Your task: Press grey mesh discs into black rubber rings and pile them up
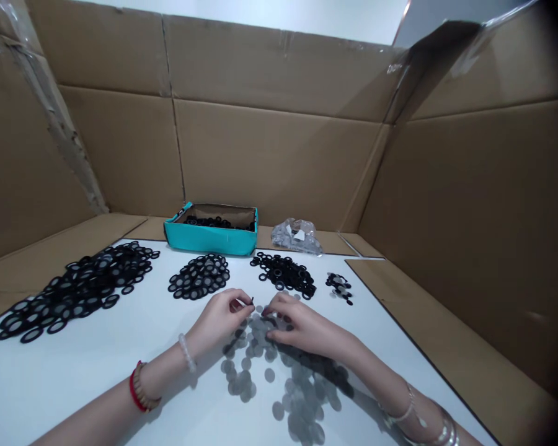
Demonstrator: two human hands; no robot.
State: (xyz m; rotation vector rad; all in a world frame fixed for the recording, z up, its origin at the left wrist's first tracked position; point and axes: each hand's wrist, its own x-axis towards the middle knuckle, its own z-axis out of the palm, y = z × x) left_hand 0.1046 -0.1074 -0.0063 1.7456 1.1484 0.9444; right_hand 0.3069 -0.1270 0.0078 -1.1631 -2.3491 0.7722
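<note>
Left hand almost closed, thumb and forefinger in a tight, exact pinch on a small black piece; right hand half curled, fingertips down among loose grey mesh discs, any hold unclear; all well before the teal box.
</note>
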